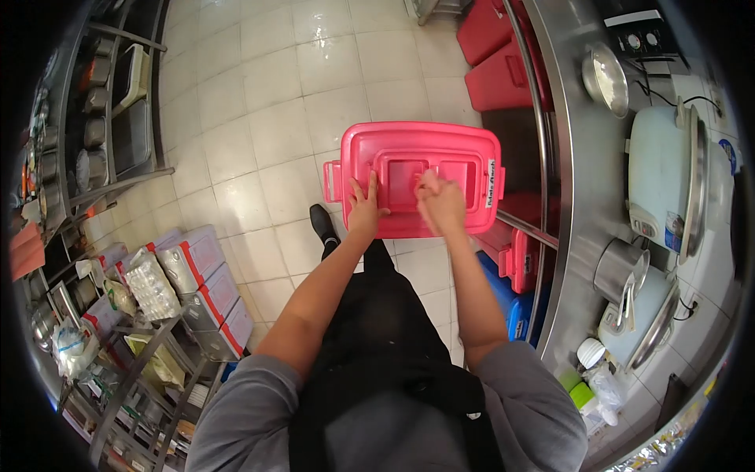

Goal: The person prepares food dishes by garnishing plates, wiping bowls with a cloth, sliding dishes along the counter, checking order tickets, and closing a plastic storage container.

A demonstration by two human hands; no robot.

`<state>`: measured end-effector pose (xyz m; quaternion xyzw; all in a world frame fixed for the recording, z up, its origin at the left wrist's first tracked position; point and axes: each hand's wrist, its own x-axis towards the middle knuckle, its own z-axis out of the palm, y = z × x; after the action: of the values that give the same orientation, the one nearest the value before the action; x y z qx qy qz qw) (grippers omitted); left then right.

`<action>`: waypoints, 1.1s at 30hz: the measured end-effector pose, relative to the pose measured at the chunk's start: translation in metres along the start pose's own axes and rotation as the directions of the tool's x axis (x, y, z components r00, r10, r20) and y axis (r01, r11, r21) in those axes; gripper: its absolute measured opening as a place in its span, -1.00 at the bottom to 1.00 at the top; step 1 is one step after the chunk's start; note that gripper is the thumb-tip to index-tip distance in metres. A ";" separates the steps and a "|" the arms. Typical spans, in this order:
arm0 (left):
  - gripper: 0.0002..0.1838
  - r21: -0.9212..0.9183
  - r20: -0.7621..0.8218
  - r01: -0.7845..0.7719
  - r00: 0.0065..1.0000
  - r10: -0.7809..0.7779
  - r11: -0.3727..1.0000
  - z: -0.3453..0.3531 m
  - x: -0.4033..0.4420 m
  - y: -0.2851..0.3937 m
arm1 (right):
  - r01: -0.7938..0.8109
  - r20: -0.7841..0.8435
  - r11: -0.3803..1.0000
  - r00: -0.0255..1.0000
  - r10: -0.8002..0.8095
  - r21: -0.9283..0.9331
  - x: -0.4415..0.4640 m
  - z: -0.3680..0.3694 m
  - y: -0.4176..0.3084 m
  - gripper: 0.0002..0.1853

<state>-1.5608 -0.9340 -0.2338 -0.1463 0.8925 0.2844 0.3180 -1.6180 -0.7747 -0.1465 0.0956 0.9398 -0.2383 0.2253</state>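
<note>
A pink plastic storage bin with its lid on (409,135) is in front of me, a white label with writing at its right end. My left hand (364,211) lies on the near left part of the lid, fingers spread. Over the middle of the lid, my right hand (442,206) is closed and slightly smeared by motion. It grips what looks like a pink cloth (427,182), pressed against the recessed panel. The cloth's colour is close to the lid's, so its edges are hard to make out.
A steel counter (554,118) runs along the right, bearing a metal bowl (605,80), rice cookers (659,185) and a pot (619,267). Beneath it are red bins (503,75) and a blue bin (503,291). Stacked boxes (208,291) and metal racks (130,185) stand left.
</note>
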 end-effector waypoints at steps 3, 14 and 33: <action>0.17 0.023 -0.058 -0.061 0.996 0.063 0.998 0.009 0.001 -0.005 | 0.251 -0.174 0.962 0.948 -0.267 -0.109 0.016 0.073 -0.012 -0.70; 0.17 -0.017 0.021 -0.006 1.000 0.007 1.000 0.007 0.005 -0.003 | 0.481 0.408 0.730 0.863 -0.297 -0.486 0.012 0.074 0.008 -0.72; -0.61 -0.297 -0.181 0.063 0.976 -0.121 0.953 0.043 -0.125 -0.201 | -0.088 0.531 0.736 0.749 -0.395 0.671 0.068 -0.026 -0.002 -0.77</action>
<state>-1.3564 -1.0581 -0.2628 -0.2601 0.8606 0.3807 0.2163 -1.6882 -0.7589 -0.1573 -0.0028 0.6615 -0.5904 0.4624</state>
